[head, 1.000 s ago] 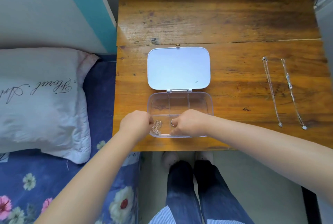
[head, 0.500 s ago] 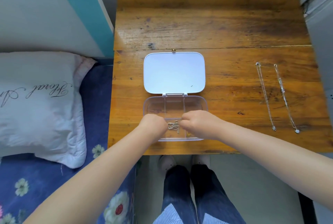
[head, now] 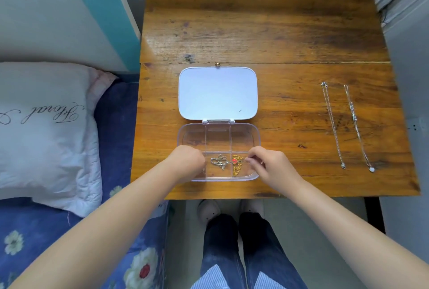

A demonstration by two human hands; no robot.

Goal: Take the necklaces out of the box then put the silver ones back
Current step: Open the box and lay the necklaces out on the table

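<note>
A clear compartment box [head: 218, 136] lies open near the table's front edge, its white lid [head: 217, 93] flat behind it. A silver necklace with a red charm [head: 220, 161] is bunched in the front middle compartment. A gold necklace [head: 238, 165] lies in the front right compartment. My right hand [head: 270, 165] pinches the silver chain's end over the gold one. My left hand [head: 186, 162] rests closed at the box's front left corner; what it holds is hidden. Two silver necklaces [head: 333, 126] [head: 357, 127] lie stretched out on the table at the right.
The wooden table [head: 255, 28] has a seam across its middle. A bed with a white pillow [head: 46, 130] and a blue floral sheet is at the left. A wall [head: 408, 56] borders the table's right side. My legs show below the front edge.
My hands have moved apart, baring the front compartments. My right hand has drawn one end of the silver chain to the right. The camera view has shifted slightly.
</note>
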